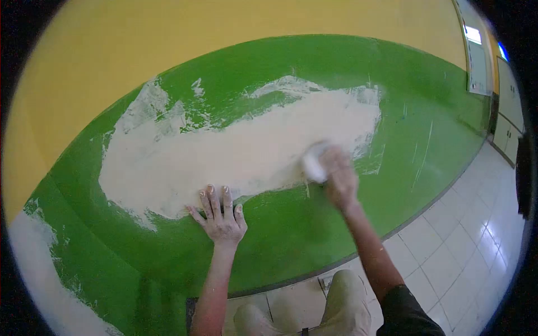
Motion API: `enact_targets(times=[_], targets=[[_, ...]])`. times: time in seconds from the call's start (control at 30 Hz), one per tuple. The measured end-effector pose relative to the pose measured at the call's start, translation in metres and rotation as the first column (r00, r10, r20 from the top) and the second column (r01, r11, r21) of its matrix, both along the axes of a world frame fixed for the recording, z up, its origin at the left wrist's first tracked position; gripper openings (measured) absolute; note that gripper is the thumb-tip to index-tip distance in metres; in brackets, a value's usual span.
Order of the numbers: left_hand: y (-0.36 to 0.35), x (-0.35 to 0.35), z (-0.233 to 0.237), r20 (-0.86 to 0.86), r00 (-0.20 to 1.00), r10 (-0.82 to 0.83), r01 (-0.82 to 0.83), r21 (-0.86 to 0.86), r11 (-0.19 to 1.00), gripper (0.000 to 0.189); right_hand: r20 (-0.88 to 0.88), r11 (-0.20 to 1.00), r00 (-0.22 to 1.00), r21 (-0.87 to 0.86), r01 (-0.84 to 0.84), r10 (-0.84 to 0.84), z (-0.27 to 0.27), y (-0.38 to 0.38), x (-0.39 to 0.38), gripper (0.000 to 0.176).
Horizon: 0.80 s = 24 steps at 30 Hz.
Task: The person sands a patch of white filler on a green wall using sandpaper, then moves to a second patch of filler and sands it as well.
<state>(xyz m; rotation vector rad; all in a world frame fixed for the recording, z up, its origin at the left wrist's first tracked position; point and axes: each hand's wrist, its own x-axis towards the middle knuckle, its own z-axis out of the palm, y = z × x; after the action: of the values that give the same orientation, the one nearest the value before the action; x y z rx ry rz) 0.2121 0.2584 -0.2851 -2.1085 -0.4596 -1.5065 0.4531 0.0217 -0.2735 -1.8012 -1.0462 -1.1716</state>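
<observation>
A broad patch of whitish filler (235, 151) with ragged edges covers the middle of the green wall (291, 224). My left hand (221, 221) lies flat with fingers spread at the lower edge of the patch, and pale dust coats its fingertips. Toward the right end of the patch, my right hand (339, 176) presses a white pad (315, 162) against the wall. Motion blurs both the hand and the pad, so the pad's exact kind cannot be made out. Thin filler smears show above the patch.
Yellow paint (252, 19) covers the upper wall. Another whitish patch (39, 263) runs down the wall at lower left. Below, a dark skirting (302, 275) meets the tiled floor (431, 235). My knees (342, 297) are close to the wall. Pale cabinets (507, 134) stand at far right.
</observation>
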Motion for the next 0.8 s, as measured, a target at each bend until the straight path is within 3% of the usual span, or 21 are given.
enact_targets(times=[0.03, 0.07, 0.13, 0.2, 0.27, 0.33, 0.37, 0.43, 0.5, 0.53, 0.57, 0.6, 0.67, 0.73, 0.8], targets=[[-0.001, 0.000, 0.000, 0.007, 1.000, -0.010, 0.010, 0.007, 1.000, 0.056, 0.327, 0.963, 0.929, 0.253, 0.088, -0.171, -0.007, -0.007, 0.033, 0.038], [-0.001, 0.001, 0.001, 0.019, 1.000, -0.018, 0.018, 0.015, 1.000, 0.056, 0.334, 0.964, 0.928, 0.254, 0.078, -0.164, 0.003, -0.004, 0.031, 0.038], [-0.001, 0.001, 0.000, 0.024, 1.000, -0.013, 0.012, 0.012, 1.000, 0.056, -0.038, 0.781, 0.983, 0.602, 0.166, -0.180, 0.024, 0.001, 0.009, 0.039], [-0.003, 0.003, 0.000, 0.018, 1.000, -0.021, 0.020, 0.013, 1.000, 0.056, -0.063, 0.723, 0.988, 0.675, 0.146, -0.141, 0.035, 0.050, -0.040, 0.041], [-0.001, 0.001, -0.001, 0.011, 1.000, -0.005, 0.005, 0.004, 1.000, 0.056, 0.104, 0.834, 0.994, 0.547, -0.075, 0.021, 0.007, 0.098, -0.085, 0.040], [0.002, 0.003, -0.003, 0.019, 1.000, -0.010, 0.010, -0.005, 1.000, 0.055, 0.230, 0.978, 0.966, 0.140, -0.157, 0.122, -0.018, 0.086, -0.108, 0.039], [0.002, 0.004, -0.004, 0.041, 0.999, -0.016, 0.017, -0.016, 1.000, 0.055, 0.229, 0.978, 0.966, 0.138, -0.156, 0.122, -0.019, 0.076, -0.100, 0.039], [0.002, 0.005, -0.006, 0.037, 0.999, -0.015, 0.015, -0.023, 1.000, 0.055, -0.081, 0.974, 0.995, -0.215, -0.073, 0.057, -0.019, 0.036, -0.061, 0.037], [0.002, 0.003, -0.006, 0.036, 0.999, -0.003, 0.004, -0.032, 0.999, 0.055, 0.330, 0.955, 0.944, 0.286, -0.074, -0.026, -0.008, 0.007, 0.000, 0.037], [0.001, 0.003, -0.004, 0.030, 1.000, -0.006, 0.006, -0.009, 1.000, 0.056, 0.086, 0.885, 0.994, 0.454, -0.103, 0.071, 0.000, -0.009, 0.013, 0.039], [0.000, 0.003, -0.002, 0.022, 1.000, -0.007, 0.007, 0.014, 1.000, 0.056, -0.147, 0.791, 0.967, 0.607, -0.080, 0.210, 0.012, -0.020, 0.015, 0.041], [-0.003, 0.003, -0.002, 0.026, 1.000, 0.000, 0.000, -0.002, 1.000, 0.057, -0.146, 0.790, 0.965, 0.606, -0.089, 0.220, 0.030, -0.011, 0.003, 0.041], [-0.006, 0.005, -0.006, 0.033, 0.999, 0.014, -0.013, -0.010, 1.000, 0.057, -0.081, 0.708, 0.977, 0.678, 0.198, -0.196, 0.064, 0.031, -0.036, 0.043], [-0.001, 0.007, -0.005, 0.039, 0.999, 0.026, -0.026, -0.005, 1.000, 0.057, 0.112, 0.801, 0.992, 0.598, -0.021, -0.058, 0.062, 0.084, -0.085, 0.042], [0.000, 0.008, -0.009, 0.062, 0.998, -0.028, 0.031, -0.058, 0.998, 0.057, 0.176, 0.927, 0.968, 0.299, -0.225, 0.178, 0.022, 0.114, -0.120, 0.045]])
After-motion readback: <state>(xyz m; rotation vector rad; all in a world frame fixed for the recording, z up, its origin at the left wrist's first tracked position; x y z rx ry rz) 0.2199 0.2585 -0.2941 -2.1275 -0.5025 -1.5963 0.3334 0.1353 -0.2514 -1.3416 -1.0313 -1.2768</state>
